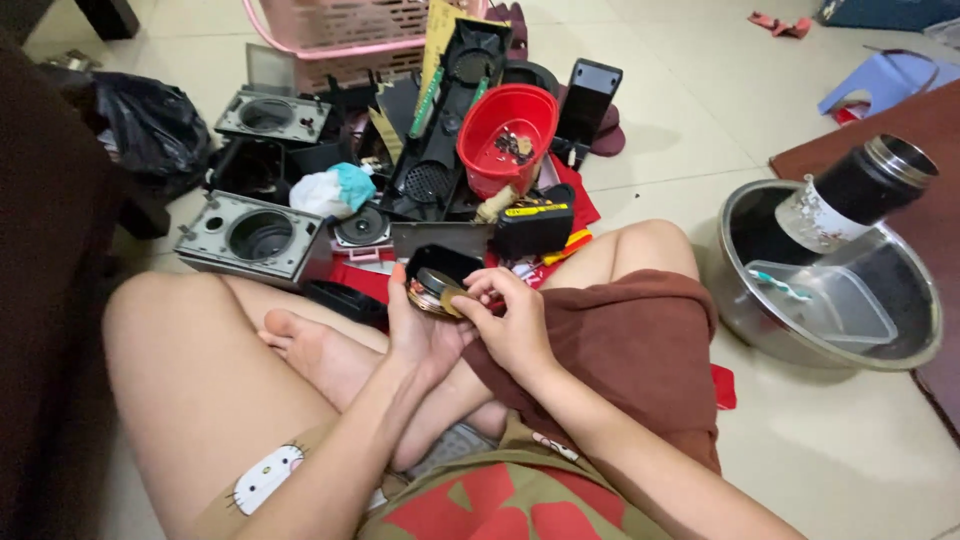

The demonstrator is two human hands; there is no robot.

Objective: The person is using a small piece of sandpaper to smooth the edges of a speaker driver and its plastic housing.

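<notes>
- The left hand (420,325) is cradling a round speaker part (436,291) in its grip.
- The right hand (512,322) is pinching its edge, above the crossed legs.
- A red bowl (505,135) is sitting behind.

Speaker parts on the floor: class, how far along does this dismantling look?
Done: two grey speaker housings lie with open round holes, and a loose driver sits beside them. In hand: left hand and right hand grip a small round speaker driver. Left: the long black panel seems to keep its grilles; how much remains is unclear.
</notes>
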